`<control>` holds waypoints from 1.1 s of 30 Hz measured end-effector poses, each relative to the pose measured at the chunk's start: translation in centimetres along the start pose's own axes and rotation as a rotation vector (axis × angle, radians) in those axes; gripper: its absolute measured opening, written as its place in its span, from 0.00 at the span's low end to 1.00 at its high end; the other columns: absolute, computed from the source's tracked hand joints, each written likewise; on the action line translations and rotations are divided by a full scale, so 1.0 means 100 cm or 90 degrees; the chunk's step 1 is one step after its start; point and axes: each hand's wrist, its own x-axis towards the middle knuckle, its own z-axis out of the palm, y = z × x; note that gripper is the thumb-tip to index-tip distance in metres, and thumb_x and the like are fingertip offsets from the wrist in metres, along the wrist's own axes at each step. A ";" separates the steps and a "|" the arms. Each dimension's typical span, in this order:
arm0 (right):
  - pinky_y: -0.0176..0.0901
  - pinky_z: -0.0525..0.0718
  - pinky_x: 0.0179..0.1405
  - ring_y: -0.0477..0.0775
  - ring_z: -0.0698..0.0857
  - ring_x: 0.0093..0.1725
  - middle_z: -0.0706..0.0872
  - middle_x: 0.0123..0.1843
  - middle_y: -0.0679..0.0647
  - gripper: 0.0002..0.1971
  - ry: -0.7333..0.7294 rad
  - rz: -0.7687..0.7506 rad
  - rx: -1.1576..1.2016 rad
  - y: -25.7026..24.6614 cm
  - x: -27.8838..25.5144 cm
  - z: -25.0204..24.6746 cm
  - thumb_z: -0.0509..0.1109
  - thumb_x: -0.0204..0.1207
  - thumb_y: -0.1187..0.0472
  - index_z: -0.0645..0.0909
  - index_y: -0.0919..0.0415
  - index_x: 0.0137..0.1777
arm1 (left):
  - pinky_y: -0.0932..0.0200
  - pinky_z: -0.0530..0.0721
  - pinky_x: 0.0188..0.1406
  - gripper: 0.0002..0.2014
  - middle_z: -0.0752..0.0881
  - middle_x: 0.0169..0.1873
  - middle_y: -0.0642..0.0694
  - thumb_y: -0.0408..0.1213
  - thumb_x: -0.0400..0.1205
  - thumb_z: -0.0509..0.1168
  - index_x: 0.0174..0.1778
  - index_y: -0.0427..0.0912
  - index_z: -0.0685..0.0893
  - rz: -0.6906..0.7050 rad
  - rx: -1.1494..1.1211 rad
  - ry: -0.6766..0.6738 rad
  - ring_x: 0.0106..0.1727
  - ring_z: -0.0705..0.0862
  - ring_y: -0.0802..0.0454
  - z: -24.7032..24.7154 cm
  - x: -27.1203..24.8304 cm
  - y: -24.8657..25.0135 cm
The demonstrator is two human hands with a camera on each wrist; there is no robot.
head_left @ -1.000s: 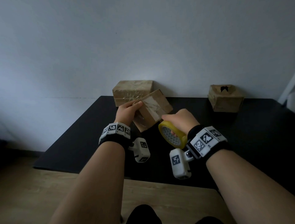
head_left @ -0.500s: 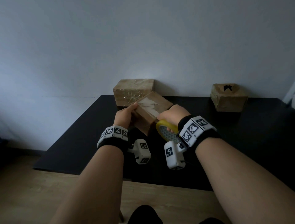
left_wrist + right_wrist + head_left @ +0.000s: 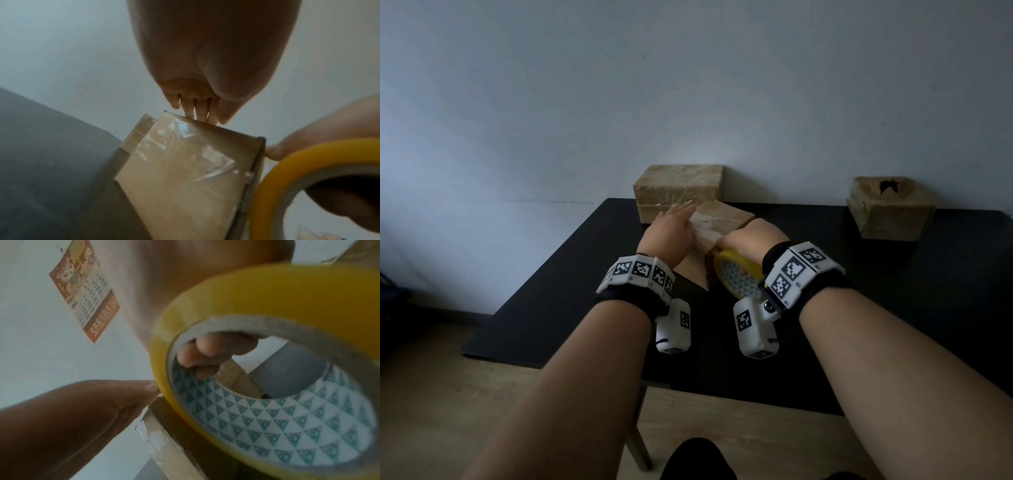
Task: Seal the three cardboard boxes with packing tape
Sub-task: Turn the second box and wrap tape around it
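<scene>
A small cardboard box [image 3: 726, 219] stands tilted on the black table [image 3: 893, 308], with clear tape [image 3: 180, 155] creased over its near face. My left hand [image 3: 676, 222] lies on its top with straight fingers [image 3: 198, 112] reaching over the far edge. My right hand [image 3: 746, 236] grips the yellow tape roll [image 3: 738, 274] against the box's right corner, fingers [image 3: 207, 352] curled through the core. A second box [image 3: 678, 190], wrapped in tape, stands behind by the wall. A third box [image 3: 890, 210] with a dark gap in its top sits at the far right.
The table's near edge [image 3: 722, 394] runs just below my wrists, with wooden floor beneath. A wall [image 3: 688, 85] closes off the far side. A calendar [image 3: 84, 293] hangs on it high up.
My left hand has left the box's left edge and now lies flat over the taped top. The box has tipped further away from me. My right hand has brought the roll in against it.
</scene>
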 end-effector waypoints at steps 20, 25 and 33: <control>0.53 0.89 0.56 0.59 0.90 0.45 0.90 0.45 0.58 0.16 0.018 -0.026 -0.006 0.005 0.001 0.001 0.74 0.74 0.48 0.84 0.62 0.49 | 0.49 0.53 0.83 0.49 0.50 0.85 0.46 0.51 0.70 0.76 0.84 0.49 0.58 -0.033 0.041 -0.153 0.85 0.47 0.48 -0.001 -0.011 -0.006; 0.46 0.90 0.37 0.57 0.89 0.32 0.90 0.35 0.58 0.16 0.003 -0.019 0.075 0.010 -0.001 -0.004 0.75 0.76 0.44 0.83 0.58 0.44 | 0.51 0.59 0.80 0.47 0.56 0.84 0.47 0.56 0.70 0.75 0.83 0.51 0.62 -0.021 0.064 -0.116 0.84 0.55 0.49 -0.001 -0.012 -0.004; 0.46 0.91 0.44 0.56 0.90 0.32 0.91 0.35 0.61 0.26 0.049 -0.104 0.273 0.002 -0.014 -0.041 0.76 0.74 0.41 0.87 0.67 0.52 | 0.62 0.75 0.64 0.20 0.87 0.57 0.57 0.43 0.72 0.77 0.61 0.55 0.87 -0.076 -0.324 -0.092 0.63 0.81 0.57 -0.018 -0.004 -0.010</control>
